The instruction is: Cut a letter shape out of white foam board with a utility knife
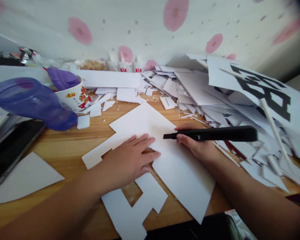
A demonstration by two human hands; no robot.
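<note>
My right hand [196, 143] grips a black utility knife [222, 134], its short dark blade pointing left just over a white foam-board sheet [185, 173]. Whether the blade touches the sheet I cannot tell. Flat on the board lies my left hand [132, 158], fingers spread and holding nothing. Under it is a white cut-out shape [122, 206] with angular notches and openings; wood shows through them. The fingertips of my left hand rest near where the cut-out meets the plain sheet, left of the blade.
Heaped white offcuts [230, 110] and a sheet printed with black shapes [265, 90] fill the right side. At left stand a blue plastic cup [40, 103] and a paper noodle cup [73, 96]. A black phone [15, 146] lies nearby. Small white bottles [126, 65] line the wall.
</note>
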